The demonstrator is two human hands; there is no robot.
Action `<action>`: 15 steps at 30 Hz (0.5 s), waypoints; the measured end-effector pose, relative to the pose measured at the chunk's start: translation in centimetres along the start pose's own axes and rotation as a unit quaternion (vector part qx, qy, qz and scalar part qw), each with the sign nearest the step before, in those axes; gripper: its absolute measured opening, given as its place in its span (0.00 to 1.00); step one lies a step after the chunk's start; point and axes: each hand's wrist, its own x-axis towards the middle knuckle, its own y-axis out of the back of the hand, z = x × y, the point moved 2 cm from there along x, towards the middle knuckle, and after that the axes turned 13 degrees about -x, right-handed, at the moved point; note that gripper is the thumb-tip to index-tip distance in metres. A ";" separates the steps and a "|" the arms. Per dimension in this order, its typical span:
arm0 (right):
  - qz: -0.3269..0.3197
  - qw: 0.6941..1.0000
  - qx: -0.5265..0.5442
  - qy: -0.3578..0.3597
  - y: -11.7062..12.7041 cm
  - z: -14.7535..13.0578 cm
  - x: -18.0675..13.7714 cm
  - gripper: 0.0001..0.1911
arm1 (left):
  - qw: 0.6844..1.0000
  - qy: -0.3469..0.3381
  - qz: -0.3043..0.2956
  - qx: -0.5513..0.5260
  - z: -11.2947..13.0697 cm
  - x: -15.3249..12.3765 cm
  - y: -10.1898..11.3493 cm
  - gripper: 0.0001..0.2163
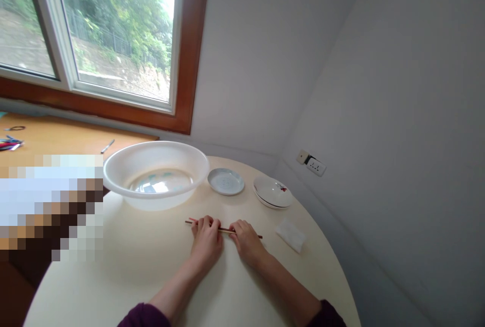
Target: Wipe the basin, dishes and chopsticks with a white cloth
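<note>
Both of my hands grip a pair of slim brown chopsticks, which lie crosswise just over the round table. My left hand is closed around their left part, and a short reddish tip shows beyond its fingers. Closed on the right part is my right hand, with one dark end sticking out past it. Ahead of the hands sits a small pale plate. A white dish with a red flower print rests to its right, seemingly stacked on another. Nearer my right hand lies a folded white cloth or tissue.
A large translucent basin with some clear water stands at the table's left back. Behind it, a wooden desk holds a pen and small items under the window. A wall socket is at right. The round table's edge curves close by.
</note>
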 end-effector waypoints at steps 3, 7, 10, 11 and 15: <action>-0.021 0.999 -0.025 -0.005 -0.2 -0.4 0.0 0.06 | 1.000 0.002 0.006 0.000 0.0 0.0 0.1 0.12; -0.035 0.998 -0.055 -0.015 -0.4 -1.0 -0.1 0.06 | 1.000 0.004 -0.002 -0.001 0.2 0.0 0.3 0.12; -0.048 0.996 -0.078 -0.020 -0.6 -1.4 -0.1 0.08 | 1.000 -0.006 0.001 -0.005 0.2 0.0 0.2 0.13; -0.052 0.995 -0.085 -0.021 -0.6 -1.5 -0.1 0.09 | 1.000 -0.010 0.006 -0.006 0.1 0.0 0.1 0.13; -0.065 0.992 -0.103 -0.021 -0.5 -1.7 -0.2 0.13 | 0.999 -0.024 0.031 -0.014 0.1 0.0 0.1 0.12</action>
